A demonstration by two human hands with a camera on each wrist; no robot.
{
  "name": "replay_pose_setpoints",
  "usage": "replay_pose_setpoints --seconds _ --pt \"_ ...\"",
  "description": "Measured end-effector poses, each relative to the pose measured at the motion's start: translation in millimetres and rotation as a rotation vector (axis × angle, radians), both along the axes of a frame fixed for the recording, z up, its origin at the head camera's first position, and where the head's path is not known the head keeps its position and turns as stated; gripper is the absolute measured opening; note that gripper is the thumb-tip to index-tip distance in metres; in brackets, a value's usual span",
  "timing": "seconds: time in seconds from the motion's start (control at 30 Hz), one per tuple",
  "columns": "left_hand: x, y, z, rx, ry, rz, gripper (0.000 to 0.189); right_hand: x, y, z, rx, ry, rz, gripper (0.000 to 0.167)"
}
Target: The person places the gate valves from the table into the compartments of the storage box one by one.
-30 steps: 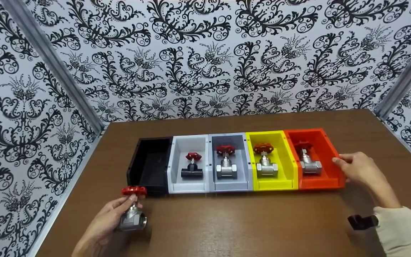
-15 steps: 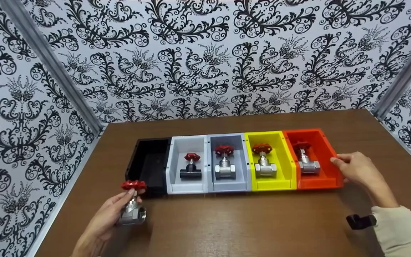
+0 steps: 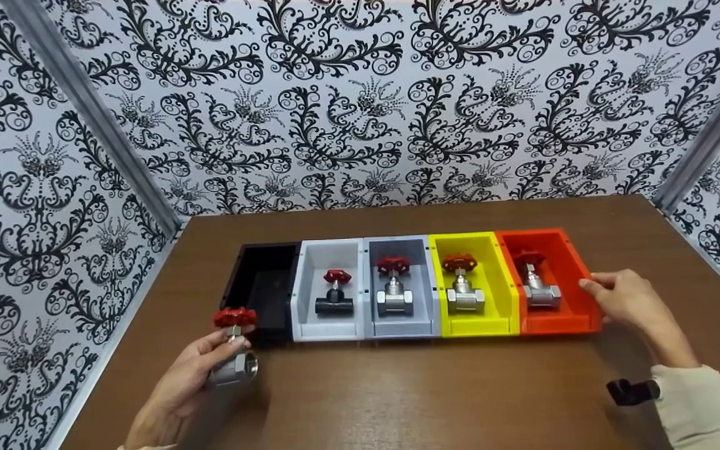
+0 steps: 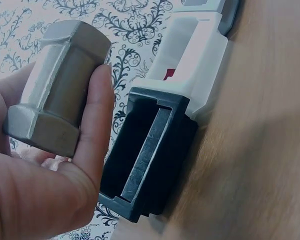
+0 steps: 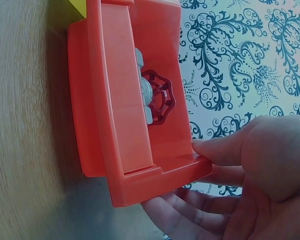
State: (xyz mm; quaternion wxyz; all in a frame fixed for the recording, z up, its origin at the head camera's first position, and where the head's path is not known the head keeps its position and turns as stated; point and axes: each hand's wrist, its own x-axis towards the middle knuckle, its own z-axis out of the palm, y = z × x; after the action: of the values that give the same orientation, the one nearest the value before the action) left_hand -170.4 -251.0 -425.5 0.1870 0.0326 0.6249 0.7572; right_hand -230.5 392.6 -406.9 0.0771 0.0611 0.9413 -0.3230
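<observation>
My left hand (image 3: 185, 372) holds a steel gate valve (image 3: 235, 370) by its neck, with the red handwheel on top. It is just in front of the black bin (image 3: 270, 290), which has nothing visible inside. In the left wrist view, the valve's hex-ended body (image 4: 60, 85) lies between thumb and fingers. At the far end of the row, my right hand (image 3: 635, 303) pinches the right wall of the orange-red bin (image 3: 575, 300). The right wrist view shows the thumb inside that wall and fingers outside. A steel valve (image 3: 541, 295) with a red handwheel lies in this bin.
Between the end bins sit a white bin (image 3: 307, 269) with a small black valve (image 3: 335, 304), a grey bin (image 3: 419, 319) with a steel valve (image 3: 394, 301), and a yellow bin (image 3: 502, 312) with another valve (image 3: 465, 300). All rest on a brown table (image 3: 435, 387) before patterned walls.
My left hand has risen slightly in the head view, bringing the valve up closer to the black bin's front. My right hand keeps its hold on the orange-red bin.
</observation>
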Motion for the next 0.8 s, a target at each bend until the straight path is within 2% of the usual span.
replay_pose_setpoints --seconds 0.2,0.47,0.7,0.8 --pt "-1.5 2.0 -0.6 0.022 -0.009 0.029 0.028 -0.8 0 0.6 -0.021 0.004 -0.007 0.062" --pt "-7.5 4.0 6.0 0.009 -0.038 0.083 0.029 -1.0 0 1.2 -0.036 -0.006 -0.006 0.063" --pt "-12.7 3.6 10.3 0.006 -0.066 0.027 0.028 -0.1 0 0.3 -0.039 -0.009 -0.005 0.065" --pt "-14.3 4.1 10.2 -0.002 -0.068 0.022 0.027 -0.1 0 -0.1 -0.034 -0.007 -0.002 0.065"
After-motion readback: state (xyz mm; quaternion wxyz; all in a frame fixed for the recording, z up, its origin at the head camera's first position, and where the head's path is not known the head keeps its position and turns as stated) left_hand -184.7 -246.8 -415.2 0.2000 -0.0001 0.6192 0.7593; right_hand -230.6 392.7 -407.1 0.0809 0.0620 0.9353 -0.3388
